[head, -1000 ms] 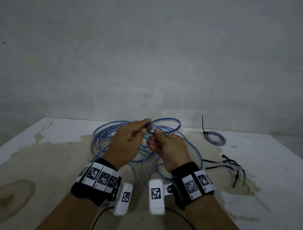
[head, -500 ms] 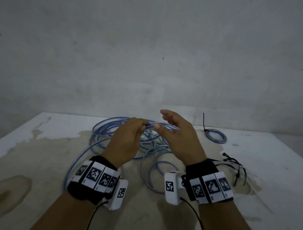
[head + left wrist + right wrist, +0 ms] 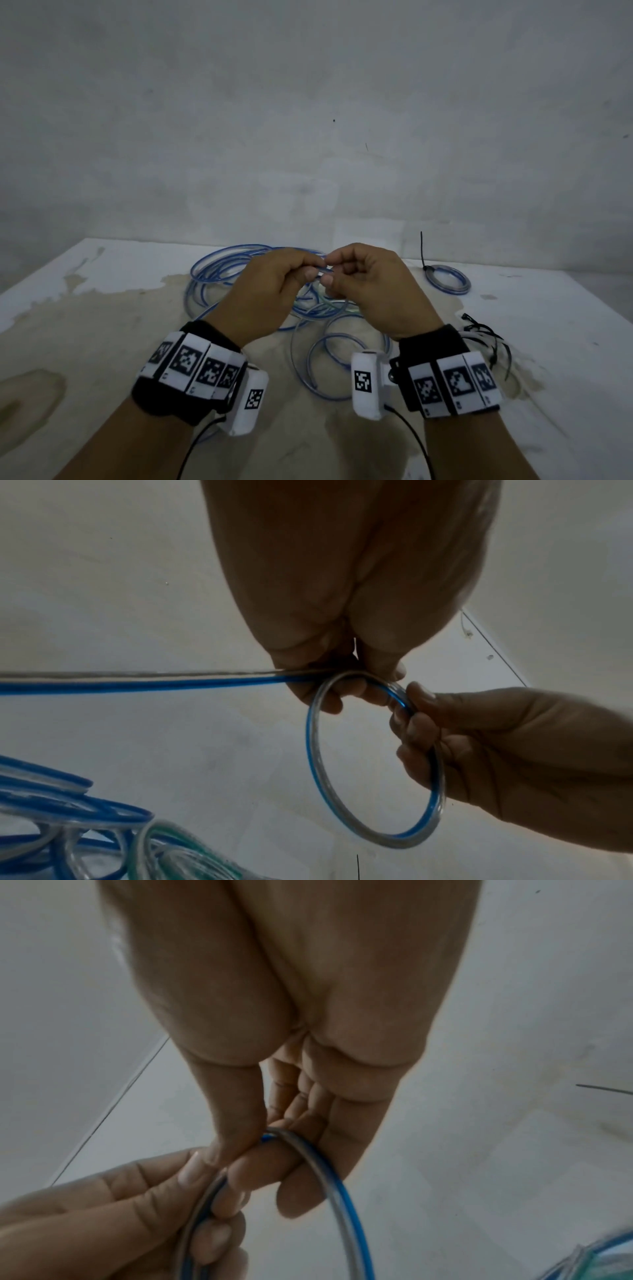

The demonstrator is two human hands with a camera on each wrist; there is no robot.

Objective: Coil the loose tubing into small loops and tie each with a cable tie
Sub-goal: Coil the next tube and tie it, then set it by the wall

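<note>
Clear tubing with a blue stripe lies in a loose pile on the stained table. Both hands meet above it. My left hand pinches the tubing where a small loop closes, with the long run leaving to the left. My right hand grips the same loop beside it, thumb and fingers curled round the tube. In the wrist views the left hand and the right hand nearly touch. The loop hangs below the fingers, off the table.
A tied small coil with its black tie tail upright lies at the back right. Several loose black cable ties lie right of my right wrist. More tubing loops lie between my wrists. A grey wall stands behind the table.
Half a second ago my right hand was spread open above the tubing; now it has closed on the loop beside my left hand, which kept its pinch.
</note>
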